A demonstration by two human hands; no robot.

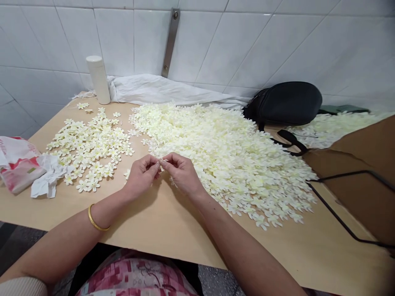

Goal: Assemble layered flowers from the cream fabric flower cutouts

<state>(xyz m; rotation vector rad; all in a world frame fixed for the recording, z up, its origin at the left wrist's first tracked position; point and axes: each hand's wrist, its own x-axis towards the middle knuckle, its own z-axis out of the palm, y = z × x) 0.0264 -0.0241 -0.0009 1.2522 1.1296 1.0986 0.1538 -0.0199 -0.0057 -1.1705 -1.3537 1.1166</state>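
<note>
My left hand (142, 174) and my right hand (182, 172) meet fingertip to fingertip above the table, thumbs and forefingers pinched together. A little white petal shows between them, so they appear to share one small artificial flower, mostly hidden by the fingers. To the left lies a loose pile of white artificial flowers (89, 148) with yellow centres. A much larger heap of pale cream artificial flower pieces (212, 148) spreads behind and to the right of my right hand. One or two white pieces lie close beside my left hand.
A white bottle (99, 80) stands at the back left before a white cloth (154, 89). Tissue packaging (20, 164) and crumpled tissue (49, 176) lie at the left. At the right are a black bag (286, 102) and a brown cardboard piece (354, 181). The table's front edge (148, 251) runs below my forearms.
</note>
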